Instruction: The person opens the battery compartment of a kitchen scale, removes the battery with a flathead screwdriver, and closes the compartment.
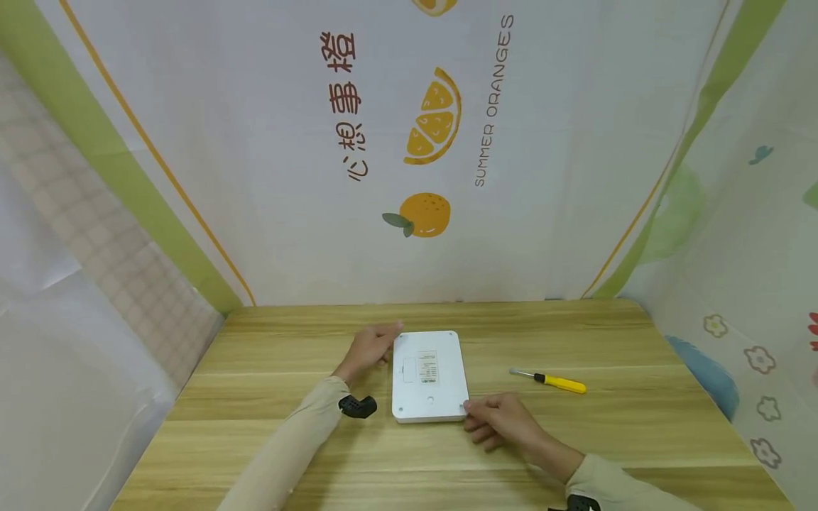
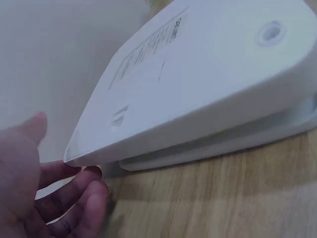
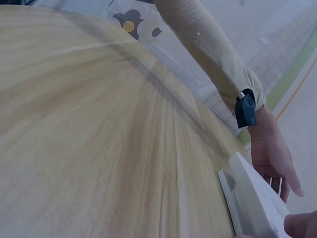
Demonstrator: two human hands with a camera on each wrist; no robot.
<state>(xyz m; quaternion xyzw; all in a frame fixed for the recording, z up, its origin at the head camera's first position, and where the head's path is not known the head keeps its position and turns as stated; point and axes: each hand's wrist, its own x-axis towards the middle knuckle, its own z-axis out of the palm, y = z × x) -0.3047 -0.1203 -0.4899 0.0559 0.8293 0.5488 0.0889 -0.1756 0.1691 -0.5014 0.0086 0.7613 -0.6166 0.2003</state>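
Note:
On the table lies a flat white electronic device (image 1: 429, 383), with its labelled side and small battery cover facing up and round recesses at its corners. A thinner white layer (image 2: 218, 147) shows beneath its upper body, with a gap between the two. My left hand (image 1: 369, 349) is at the far left corner. In the left wrist view, its fingers (image 2: 81, 193) are bent loosely under that corner and the thumb is raised away from it. My right hand (image 1: 505, 421) pinches the near right corner, thumb on top and fingers below.
A screwdriver with a yellow and black handle (image 1: 562, 384) lies to the right of the device. The wooden table (image 1: 287, 355) meets a printed cloth (image 1: 524, 234) at the back, and further cloths hang at both sides.

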